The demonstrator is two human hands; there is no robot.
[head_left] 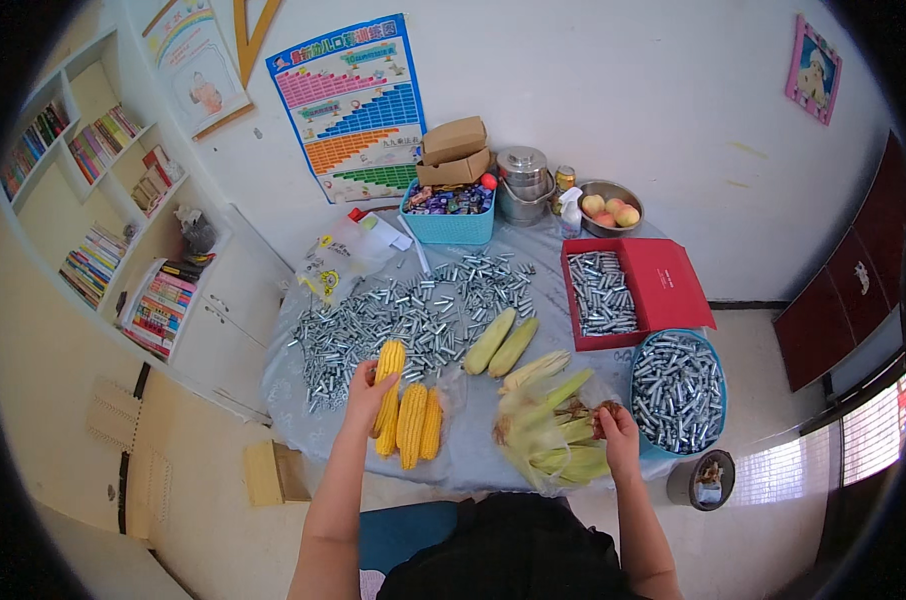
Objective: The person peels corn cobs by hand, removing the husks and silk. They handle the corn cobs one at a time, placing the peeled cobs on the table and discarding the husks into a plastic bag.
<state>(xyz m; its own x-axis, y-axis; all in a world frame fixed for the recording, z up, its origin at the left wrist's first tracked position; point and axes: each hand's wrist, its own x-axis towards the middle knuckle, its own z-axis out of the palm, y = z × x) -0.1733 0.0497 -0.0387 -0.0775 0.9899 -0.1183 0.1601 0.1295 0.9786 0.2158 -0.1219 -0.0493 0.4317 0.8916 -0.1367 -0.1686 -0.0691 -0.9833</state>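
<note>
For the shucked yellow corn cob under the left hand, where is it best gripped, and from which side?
Probably around the middle of the corn cob, coming down from above. It lies flat on the table, lengthwise away from the person, with other cobs close beside it, so a grip across its width suits. The left hand already rests there.

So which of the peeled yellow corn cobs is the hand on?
The left hand is on the leftmost upper cob; the other peeled cobs lie untouched beside it.

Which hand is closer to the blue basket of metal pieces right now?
Right. The right hand grips the husk pile just left of the blue basket, nearly at its rim. The left hand rests on a peeled corn cob, far across the table.
</note>
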